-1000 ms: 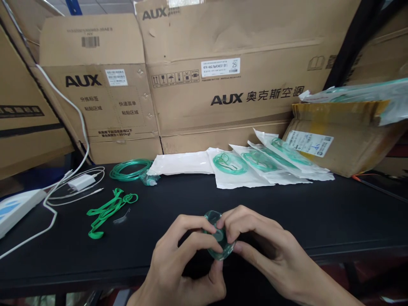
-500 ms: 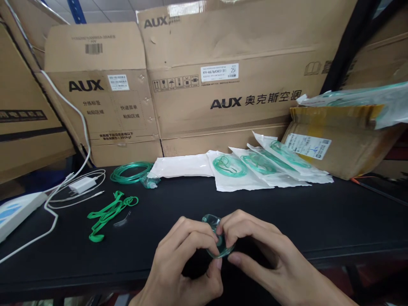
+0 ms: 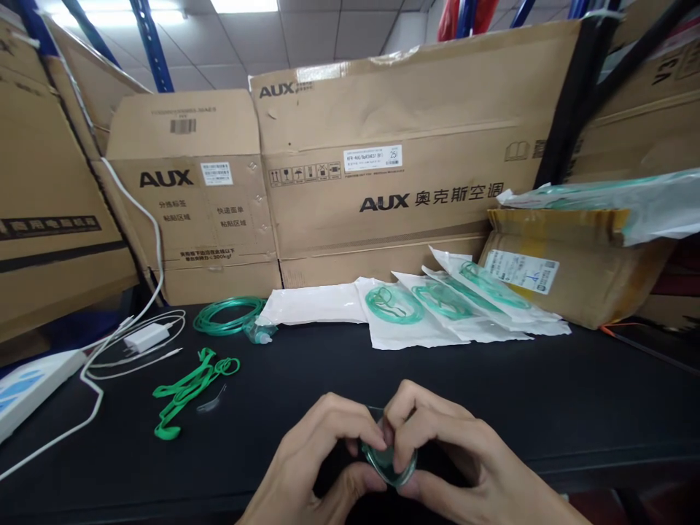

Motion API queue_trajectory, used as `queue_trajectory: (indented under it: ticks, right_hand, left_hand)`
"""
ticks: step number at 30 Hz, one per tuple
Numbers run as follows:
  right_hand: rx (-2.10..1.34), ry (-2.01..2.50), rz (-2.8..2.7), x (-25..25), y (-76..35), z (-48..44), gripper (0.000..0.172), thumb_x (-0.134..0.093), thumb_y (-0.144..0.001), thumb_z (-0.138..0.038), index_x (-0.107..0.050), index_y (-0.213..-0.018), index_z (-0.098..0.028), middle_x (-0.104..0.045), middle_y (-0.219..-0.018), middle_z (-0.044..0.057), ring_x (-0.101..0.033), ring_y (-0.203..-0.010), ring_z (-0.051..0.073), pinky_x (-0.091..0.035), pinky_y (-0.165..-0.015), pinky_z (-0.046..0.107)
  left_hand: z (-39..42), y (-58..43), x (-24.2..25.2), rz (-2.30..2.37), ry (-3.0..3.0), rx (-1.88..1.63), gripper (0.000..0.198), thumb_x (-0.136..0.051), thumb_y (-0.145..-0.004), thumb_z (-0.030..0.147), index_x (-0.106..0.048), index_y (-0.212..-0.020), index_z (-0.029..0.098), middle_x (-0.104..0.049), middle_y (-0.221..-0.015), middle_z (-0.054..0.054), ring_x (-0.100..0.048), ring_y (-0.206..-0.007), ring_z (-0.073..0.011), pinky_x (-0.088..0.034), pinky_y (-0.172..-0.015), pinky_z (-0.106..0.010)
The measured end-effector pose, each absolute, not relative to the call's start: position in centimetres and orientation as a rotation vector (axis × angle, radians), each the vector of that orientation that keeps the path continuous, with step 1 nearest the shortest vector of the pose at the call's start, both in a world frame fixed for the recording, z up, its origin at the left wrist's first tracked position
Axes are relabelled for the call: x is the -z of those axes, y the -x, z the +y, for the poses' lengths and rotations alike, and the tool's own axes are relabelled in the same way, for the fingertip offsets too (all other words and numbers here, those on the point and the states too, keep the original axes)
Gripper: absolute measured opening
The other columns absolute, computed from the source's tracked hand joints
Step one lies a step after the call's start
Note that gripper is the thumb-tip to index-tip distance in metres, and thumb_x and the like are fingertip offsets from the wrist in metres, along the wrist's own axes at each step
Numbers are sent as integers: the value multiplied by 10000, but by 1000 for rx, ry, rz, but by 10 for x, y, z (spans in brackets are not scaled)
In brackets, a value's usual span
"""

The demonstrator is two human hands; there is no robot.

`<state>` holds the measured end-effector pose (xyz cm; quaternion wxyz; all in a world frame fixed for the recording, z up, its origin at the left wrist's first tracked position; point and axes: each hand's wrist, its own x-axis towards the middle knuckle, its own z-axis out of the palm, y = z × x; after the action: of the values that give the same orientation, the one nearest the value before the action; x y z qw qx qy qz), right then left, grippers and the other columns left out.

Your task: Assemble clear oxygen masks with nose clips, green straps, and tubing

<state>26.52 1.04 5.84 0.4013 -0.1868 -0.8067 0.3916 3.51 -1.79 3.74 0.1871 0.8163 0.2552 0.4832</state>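
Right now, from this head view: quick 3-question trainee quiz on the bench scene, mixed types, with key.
1. True or false: both hands grip the clear green mask.
2. Which lies nearest the green strap? A) white charger B) small clear clip C) yellow parcel
3. Fill in: the coiled green tubing lies on the black table, just left of the ____ pouches.

Key: 1 true, the left hand and right hand pinch it together. 2 B. 3 white.
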Motion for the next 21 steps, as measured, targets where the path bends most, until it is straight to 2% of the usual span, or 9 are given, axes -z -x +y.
queue_trajectory:
  ticks: [4, 6, 11, 14, 21]
  right_hand:
    - [-990, 473, -2066, -60, -265, 9, 120, -754, -959, -162, -746, -886, -258, -603, -927, -10, -628, -841, 163, -512, -792, 300]
    - [-974, 467, -2091, -61, -265, 8, 118, -748, -967, -173, -748, -883, -256, -605, -924, -6, -632, -842, 167, -519, -802, 305]
    - [-916, 492, -2155, -63, -263, 7, 146, -685, -998, -159, -753, -916, -259, -648, -956, 21, -669, -891, 193, -548, -844, 331]
    - [-897, 506, -2162, -63, -262, 6, 142, -677, -1006, -170, -755, -932, -263, -658, -961, 27, -678, -899, 201, -557, -855, 341]
    - [-954, 434, -2154, -60, -265, 10, 217, -647, -1011, -141, -758, -862, -254, -606, -953, 10, -628, -844, 160, -524, -749, 277]
  left_hand:
    - [-18, -35, -37, 706, -2255, -1327, 12, -645, -1073, 242, -651, -1079, 251, -692, -1020, -33, -669, -909, -170, -537, -817, -248]
    - [-18, -34, -37, 700, -2248, -1317, 16, -650, -1071, 254, -660, -1060, 251, -681, -998, -32, -656, -896, -173, -523, -806, -256]
    - [-18, -33, -39, 713, -2243, -1273, 122, -676, -1009, 117, -674, -1007, 239, -660, -976, -37, -646, -882, -182, -512, -794, -271]
    - [-19, -34, -42, 732, -2220, -1273, 141, -682, -985, 91, -683, -969, 231, -652, -957, -43, -647, -856, -185, -520, -774, -275]
    - [-19, -37, -36, 710, -2223, -1302, 123, -682, -982, 113, -703, -947, 229, -653, -940, -37, -665, -844, -179, -516, -758, -273]
